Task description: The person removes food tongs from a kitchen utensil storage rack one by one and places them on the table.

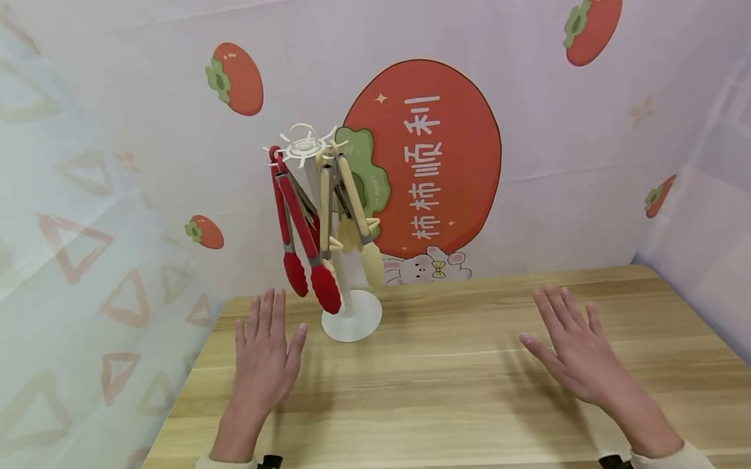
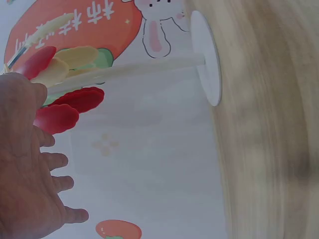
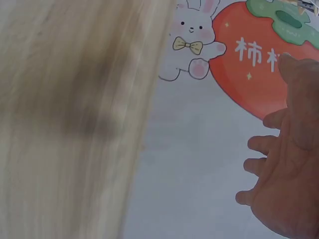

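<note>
On the wooden table stands a white rack (image 1: 352,317) with a ring of hooks at its top. Red tongs (image 1: 297,216) hang at its left side, and cream tongs (image 1: 326,202) hang at its right; more tongs behind them are partly hidden. My left hand (image 1: 265,366) is held over the table just left of the rack's base, fingers straight, holding nothing. In the left wrist view, red tong heads (image 2: 57,118) show beyond that hand (image 2: 22,159). Well to the right, my right hand (image 1: 578,358) hovers above the table, fingers extended and holding nothing.
The wooden table (image 1: 443,398) reaches back to a wall cloth (image 1: 555,207) printed with persimmons and a rabbit. Another patterned cloth (image 1: 72,273) closes off the left side. Dark wrist straps (image 1: 270,467) show at the sleeves.
</note>
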The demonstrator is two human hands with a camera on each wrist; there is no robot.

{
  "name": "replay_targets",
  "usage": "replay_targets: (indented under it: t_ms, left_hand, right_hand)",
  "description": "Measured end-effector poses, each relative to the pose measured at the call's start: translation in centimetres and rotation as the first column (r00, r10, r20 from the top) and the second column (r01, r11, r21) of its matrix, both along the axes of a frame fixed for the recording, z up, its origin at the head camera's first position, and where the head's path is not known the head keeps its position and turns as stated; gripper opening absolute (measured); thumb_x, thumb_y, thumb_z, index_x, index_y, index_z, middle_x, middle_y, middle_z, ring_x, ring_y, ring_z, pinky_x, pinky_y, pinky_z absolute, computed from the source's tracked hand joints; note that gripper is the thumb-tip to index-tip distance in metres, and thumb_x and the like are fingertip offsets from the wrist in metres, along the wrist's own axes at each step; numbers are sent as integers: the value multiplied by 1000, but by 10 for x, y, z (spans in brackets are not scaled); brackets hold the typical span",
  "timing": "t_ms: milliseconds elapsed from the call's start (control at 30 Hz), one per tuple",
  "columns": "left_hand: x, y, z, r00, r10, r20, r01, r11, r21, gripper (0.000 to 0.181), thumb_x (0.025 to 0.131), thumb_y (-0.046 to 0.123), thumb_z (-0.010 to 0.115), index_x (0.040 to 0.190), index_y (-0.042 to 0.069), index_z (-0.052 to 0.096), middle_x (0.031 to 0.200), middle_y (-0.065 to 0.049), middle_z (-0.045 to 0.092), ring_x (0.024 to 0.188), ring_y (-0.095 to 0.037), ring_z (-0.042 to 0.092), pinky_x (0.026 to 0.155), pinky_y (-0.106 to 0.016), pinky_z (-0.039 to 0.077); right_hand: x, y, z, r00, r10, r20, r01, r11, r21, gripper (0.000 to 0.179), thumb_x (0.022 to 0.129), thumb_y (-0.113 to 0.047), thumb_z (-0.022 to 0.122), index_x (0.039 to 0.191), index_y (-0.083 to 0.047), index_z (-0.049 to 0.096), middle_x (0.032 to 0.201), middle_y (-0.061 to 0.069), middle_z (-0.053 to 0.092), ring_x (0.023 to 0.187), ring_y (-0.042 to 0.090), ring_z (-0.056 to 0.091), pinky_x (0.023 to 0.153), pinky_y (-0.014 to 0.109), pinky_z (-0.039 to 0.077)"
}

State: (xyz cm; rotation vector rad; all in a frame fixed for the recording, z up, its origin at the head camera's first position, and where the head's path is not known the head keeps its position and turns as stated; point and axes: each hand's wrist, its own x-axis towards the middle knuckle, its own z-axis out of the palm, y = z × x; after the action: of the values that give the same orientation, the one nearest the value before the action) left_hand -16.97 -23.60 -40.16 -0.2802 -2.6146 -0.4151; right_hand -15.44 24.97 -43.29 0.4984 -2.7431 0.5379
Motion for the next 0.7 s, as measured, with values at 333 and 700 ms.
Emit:
replay_targets:
  t_ms: [333, 700]
  left_hand:
    - [-4, 6, 15, 999, -21, -46, 23, 998, 50, 69, 106, 35, 49, 160, 0, 23, 163, -24, 25, 149, -46, 18, 113, -71, 17]
    - [-8, 10, 33, 995, -53, -88, 63, 990, 122, 67, 107, 32, 49, 159, 0, 24, 161, -24, 28, 147, -47, 24, 112, -68, 23]
  right_hand:
    - [-9, -27, 12, 997, 77, -30, -80, 991, -105, 74, 103, -38, 59, 159, -1, 27, 159, 24, 32, 149, 45, 22, 119, 63, 9]
    - [-18, -68, 34, 988, 148, 46, -132, 961, -243, 70, 102, -44, 59, 159, -12, 32, 156, 17, 40, 142, 42, 37, 108, 66, 34]
